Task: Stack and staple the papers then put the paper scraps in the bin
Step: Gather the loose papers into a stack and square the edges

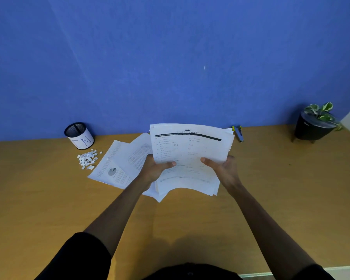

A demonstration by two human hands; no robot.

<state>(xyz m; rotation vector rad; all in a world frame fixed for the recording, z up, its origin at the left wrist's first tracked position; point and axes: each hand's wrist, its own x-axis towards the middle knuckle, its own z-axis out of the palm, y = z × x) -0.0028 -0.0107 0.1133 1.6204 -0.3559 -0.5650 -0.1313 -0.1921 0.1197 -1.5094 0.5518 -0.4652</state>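
A loose stack of printed papers (190, 150) is lifted above the wooden table, its sheets uneven at the edges. My left hand (157, 168) grips its lower left side with the thumb on top. My right hand (220, 168) grips the lower right side the same way. More printed sheets (119, 164) lie fanned on the table to the left, partly under my left hand. A pile of white paper scraps (87, 159) sits beside them. The black mesh bin (79, 135) with a white label stands just behind the scraps. A blue-grey stapler (238, 133) lies against the wall, right of the held stack.
A blue wall (170, 57) runs along the table's (49, 199) far edge. A black pot with a green-and-white plant (315, 124) stands at the far right. The table's near edge shows at the bottom right.
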